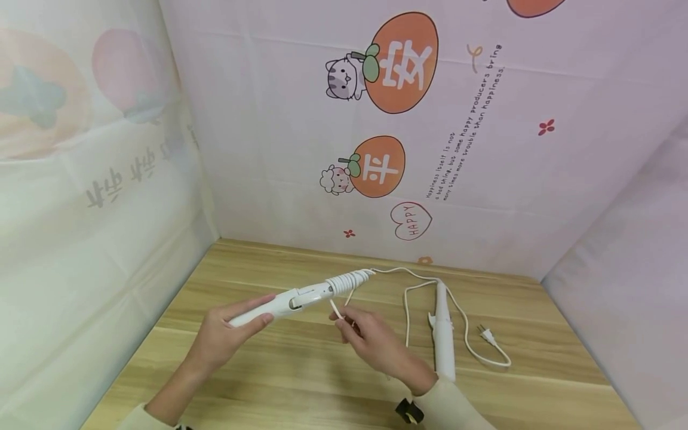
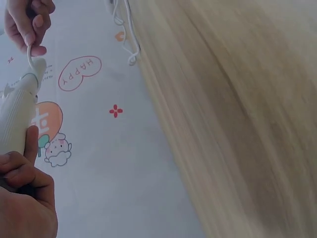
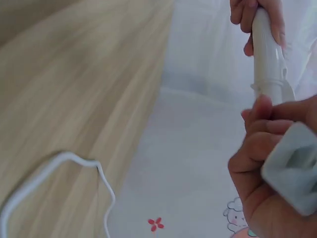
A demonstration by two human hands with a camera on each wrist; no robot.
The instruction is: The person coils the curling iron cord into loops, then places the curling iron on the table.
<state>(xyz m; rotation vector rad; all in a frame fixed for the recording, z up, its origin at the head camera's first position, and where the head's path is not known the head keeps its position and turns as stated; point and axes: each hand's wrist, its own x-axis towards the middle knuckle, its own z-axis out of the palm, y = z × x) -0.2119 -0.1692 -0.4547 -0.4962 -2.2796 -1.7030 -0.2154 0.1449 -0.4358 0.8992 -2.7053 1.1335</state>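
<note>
My left hand (image 1: 223,331) grips a long white curling iron (image 1: 276,306) and holds it up at a slant above the table. White cord lies in close coils (image 1: 346,283) round the iron's far part. My right hand (image 1: 371,340), beside those coils, pinches a stretch of cord (image 1: 336,309) between thumb and fingers. In the left wrist view, the cord (image 2: 30,58) runs from the iron's tip to the right fingers. On the right of the table lies a second white curling iron (image 1: 444,343), its lower end overlapped by my right sleeve.
The second iron's thin white cord (image 1: 463,310) loops over the wood-grain table (image 1: 301,388), ending in a two-pin plug (image 1: 487,335) at the right. White printed cloth (image 1: 269,149) stands as walls behind and at both sides.
</note>
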